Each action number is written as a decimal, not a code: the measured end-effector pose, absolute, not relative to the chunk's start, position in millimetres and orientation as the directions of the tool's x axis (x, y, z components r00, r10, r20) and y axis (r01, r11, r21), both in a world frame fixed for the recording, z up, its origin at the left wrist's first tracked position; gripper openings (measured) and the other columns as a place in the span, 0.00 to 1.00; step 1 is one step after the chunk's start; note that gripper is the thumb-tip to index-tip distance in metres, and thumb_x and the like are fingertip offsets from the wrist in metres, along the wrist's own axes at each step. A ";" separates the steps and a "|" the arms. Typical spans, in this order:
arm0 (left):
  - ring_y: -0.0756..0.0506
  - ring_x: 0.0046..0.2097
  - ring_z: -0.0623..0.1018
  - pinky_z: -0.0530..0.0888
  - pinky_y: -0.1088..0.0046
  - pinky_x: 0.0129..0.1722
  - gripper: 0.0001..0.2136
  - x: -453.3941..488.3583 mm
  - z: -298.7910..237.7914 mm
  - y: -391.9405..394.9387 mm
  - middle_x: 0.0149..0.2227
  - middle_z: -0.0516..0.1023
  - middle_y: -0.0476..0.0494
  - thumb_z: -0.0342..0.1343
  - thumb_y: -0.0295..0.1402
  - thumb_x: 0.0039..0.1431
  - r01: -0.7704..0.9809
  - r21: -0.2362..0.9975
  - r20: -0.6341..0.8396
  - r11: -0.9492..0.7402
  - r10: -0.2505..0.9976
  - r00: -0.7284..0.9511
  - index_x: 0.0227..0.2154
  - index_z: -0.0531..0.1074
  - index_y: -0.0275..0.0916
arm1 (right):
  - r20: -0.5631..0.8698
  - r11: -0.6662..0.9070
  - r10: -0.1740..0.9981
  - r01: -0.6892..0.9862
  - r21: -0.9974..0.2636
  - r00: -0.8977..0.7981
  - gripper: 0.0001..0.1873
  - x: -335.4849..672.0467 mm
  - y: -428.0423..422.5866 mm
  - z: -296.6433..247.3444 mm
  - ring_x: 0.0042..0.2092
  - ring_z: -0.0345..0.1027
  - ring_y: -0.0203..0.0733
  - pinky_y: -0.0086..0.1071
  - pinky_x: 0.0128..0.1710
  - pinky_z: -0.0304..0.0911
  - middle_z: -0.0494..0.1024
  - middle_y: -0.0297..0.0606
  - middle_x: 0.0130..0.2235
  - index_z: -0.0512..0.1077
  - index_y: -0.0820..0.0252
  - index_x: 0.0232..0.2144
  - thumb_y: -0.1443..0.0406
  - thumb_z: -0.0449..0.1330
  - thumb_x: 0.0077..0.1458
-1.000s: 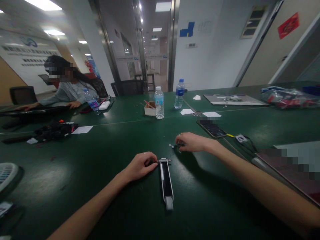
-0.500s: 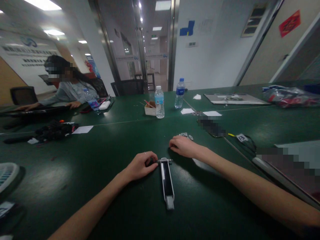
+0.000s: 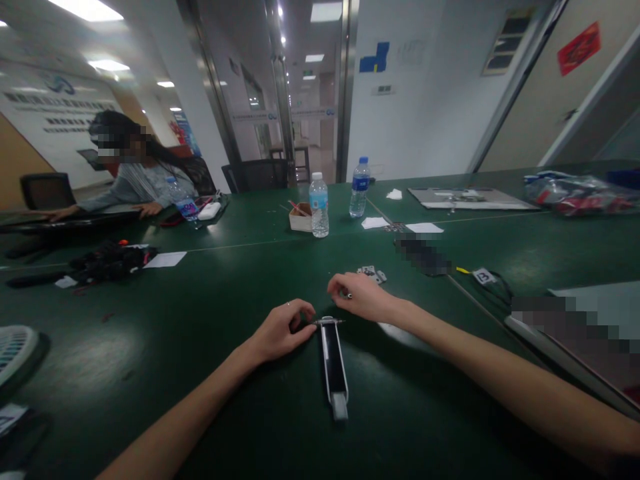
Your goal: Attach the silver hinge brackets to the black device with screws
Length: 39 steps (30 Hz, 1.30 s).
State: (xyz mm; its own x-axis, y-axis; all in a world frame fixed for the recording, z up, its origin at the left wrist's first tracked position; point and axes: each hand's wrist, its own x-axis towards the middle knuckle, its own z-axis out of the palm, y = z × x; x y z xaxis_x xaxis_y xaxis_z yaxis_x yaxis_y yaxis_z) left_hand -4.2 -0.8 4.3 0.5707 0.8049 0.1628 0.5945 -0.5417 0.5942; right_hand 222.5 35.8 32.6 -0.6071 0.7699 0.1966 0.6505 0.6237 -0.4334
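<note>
A long, narrow white frame with a dark middle (image 3: 335,360) lies on the green table, its grey block-like end (image 3: 340,405) toward me. Across its far end runs a thin metal rod (image 3: 330,321). My left hand (image 3: 280,330) is at the rod's left tip, thumb and finger closed about it. Just beyond the frame, raised a little over the table, my right hand (image 3: 360,295) has curled fingers with a small shiny piece (image 3: 349,295) showing between them; its kind is too small to tell. Behind that hand lie small grey flat parts (image 3: 373,273), partly covered by it.
Two water bottles (image 3: 320,207) and a small box (image 3: 300,220) stand farther back. A phone-like dark thing (image 3: 423,255) and a laptop-like slab (image 3: 575,347) lie at right. A black tangled bundle (image 3: 113,261) is at left, with a seated person (image 3: 145,180) beyond.
My right hand has lifted off the grey parts and moved slightly left, a small shiny piece now visible in its fingers. My left hand and the frame have hardly moved.
</note>
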 end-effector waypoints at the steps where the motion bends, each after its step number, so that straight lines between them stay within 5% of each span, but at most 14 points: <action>1: 0.52 0.27 0.66 0.65 0.76 0.27 0.09 -4.6 3.9 -0.7 0.31 0.68 0.51 0.54 0.34 0.57 0.596 0.586 0.178 -0.549 0.805 0.566 0.40 0.68 0.38 | 0.194 0.605 0.775 0.616 -0.504 -0.602 0.07 219.6 32.4 32.9 0.35 0.68 0.36 0.29 0.35 0.62 0.75 0.37 0.34 0.70 0.63 0.36 0.71 0.56 0.53; 5: 0.52 0.27 0.66 0.64 0.76 0.28 0.09 -7.0 0.4 -0.2 0.31 0.67 0.51 0.55 0.36 0.58 0.574 0.559 0.255 -0.598 0.783 0.567 0.40 0.68 0.39 | 0.138 0.507 0.789 0.509 -0.695 -0.598 0.05 208.3 17.8 32.4 0.32 0.69 0.33 0.27 0.31 0.62 0.76 0.34 0.32 0.70 0.62 0.35 0.70 0.58 0.53; 13: 0.53 0.27 0.66 0.63 0.77 0.27 0.06 -8.8 -2.2 0.5 0.32 0.68 0.50 0.56 0.34 0.58 0.524 0.545 0.319 -0.655 0.740 0.593 0.36 0.69 0.38 | 0.124 0.459 0.784 0.435 -0.775 -0.608 0.04 198.6 6.7 26.3 0.32 0.70 0.33 0.27 0.31 0.62 0.76 0.34 0.32 0.70 0.61 0.35 0.69 0.58 0.54; 26: 0.54 0.25 0.66 0.63 0.79 0.24 0.04 -7.3 -3.3 -0.7 0.30 0.68 0.51 0.55 0.31 0.56 0.545 0.533 0.330 -0.647 0.752 0.570 0.34 0.69 0.37 | 0.117 0.435 0.780 0.397 -0.809 -0.615 0.05 198.8 7.0 26.1 0.30 0.68 0.32 0.26 0.30 0.61 0.76 0.32 0.30 0.70 0.62 0.35 0.67 0.58 0.54; 39: 0.54 0.25 0.65 0.63 0.80 0.24 0.03 -4.4 5.1 -2.5 0.29 0.68 0.52 0.54 0.28 0.52 0.570 0.570 0.237 -0.592 0.782 0.576 0.31 0.69 0.37 | 0.213 0.506 0.815 0.483 -0.715 -0.538 0.03 202.4 17.4 5.2 0.26 0.62 0.31 0.25 0.26 0.56 0.71 0.30 0.25 0.69 0.62 0.31 0.68 0.55 0.54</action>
